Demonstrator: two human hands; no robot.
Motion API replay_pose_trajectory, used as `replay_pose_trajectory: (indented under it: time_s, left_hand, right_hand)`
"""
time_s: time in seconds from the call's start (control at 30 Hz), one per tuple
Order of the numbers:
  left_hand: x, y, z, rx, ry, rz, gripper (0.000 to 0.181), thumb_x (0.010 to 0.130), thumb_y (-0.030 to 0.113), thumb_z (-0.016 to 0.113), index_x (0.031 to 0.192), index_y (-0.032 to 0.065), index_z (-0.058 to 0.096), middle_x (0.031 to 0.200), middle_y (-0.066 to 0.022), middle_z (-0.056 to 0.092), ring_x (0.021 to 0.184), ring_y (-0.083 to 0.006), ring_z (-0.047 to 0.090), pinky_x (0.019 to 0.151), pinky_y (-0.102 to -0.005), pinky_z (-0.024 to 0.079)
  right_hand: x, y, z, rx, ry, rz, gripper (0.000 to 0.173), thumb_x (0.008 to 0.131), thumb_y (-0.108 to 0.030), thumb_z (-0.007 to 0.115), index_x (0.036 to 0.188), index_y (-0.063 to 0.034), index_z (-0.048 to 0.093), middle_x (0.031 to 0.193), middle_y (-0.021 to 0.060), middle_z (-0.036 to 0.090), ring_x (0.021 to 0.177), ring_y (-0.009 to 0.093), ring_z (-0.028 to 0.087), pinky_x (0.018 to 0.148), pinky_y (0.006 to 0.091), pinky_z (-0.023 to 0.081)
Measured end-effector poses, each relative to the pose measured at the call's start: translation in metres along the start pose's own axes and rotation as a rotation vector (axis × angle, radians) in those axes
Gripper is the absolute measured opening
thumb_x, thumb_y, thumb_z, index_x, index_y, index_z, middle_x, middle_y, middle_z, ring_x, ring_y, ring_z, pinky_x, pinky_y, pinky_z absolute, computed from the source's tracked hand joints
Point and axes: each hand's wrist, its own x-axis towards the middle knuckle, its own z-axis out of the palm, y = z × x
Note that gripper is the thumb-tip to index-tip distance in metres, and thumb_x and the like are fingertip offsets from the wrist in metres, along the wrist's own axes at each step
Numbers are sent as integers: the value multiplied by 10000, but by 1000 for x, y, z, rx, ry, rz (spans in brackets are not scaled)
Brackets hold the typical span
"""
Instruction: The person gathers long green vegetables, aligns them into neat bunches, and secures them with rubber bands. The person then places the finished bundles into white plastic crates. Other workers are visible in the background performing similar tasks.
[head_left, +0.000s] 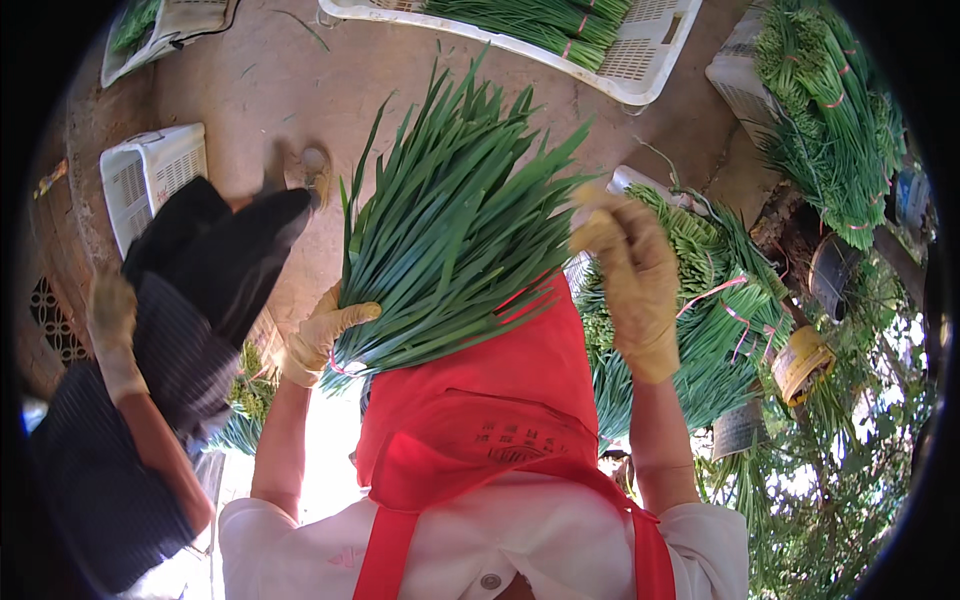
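A large bundle of long green leaves, like garlic chives, fans out in front of my red apron. My left hand, in a pale yellow glove, grips it near the lower left end, where a pink band goes round it. My right hand, in a stained glove of the same kind, is raised at the right beside the leaf tips. Its fingers are bent and partly blurred; whether they hold a leaf I cannot tell.
Banded bundles are piled close at my right, more beyond. A white plastic crate with bundles lies ahead, another crate at the left. A co-worker in dark clothing is close on the left, one gloved hand showing.
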Motion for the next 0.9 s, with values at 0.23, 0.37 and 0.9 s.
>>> replay_pose_trajectory:
  time_s: [0.23, 0.37, 0.9]
  left_hand:
    - [-20, -66, 13, -128, -6, 70, 647, 809, 79, 770, 1371, 0, 460, 1207, -113, 636, 1091, -198, 616, 955, -323, 511]
    - [-27, -106, 3, -261, 97, 19, 619, 786, 26, 776, 1335, -6, 489, 1202, -126, 642, 1079, -226, 636, 958, -329, 519]
    - [-26, -234, -66, -327, 119, 125, 610, 701, -29, 835, 1249, 41, 576, 1061, -50, 699, 946, -132, 643, 875, -294, 529]
  right_hand:
    - [-36, 36, 66, -604, -602, 130, 432, 877, -471, 665, 933, -47, 606, 704, 113, 655, 622, 265, 634, 603, 379, 494]
    - [-45, 61, 71, -172, -654, 359, 227, 914, -255, 684, 918, -36, 623, 696, 33, 632, 563, 99, 579, 556, 261, 471]
    - [6, 43, 116, -689, -446, -520, 229, 946, -257, 637, 917, -36, 580, 710, 47, 620, 575, 126, 573, 549, 278, 479]
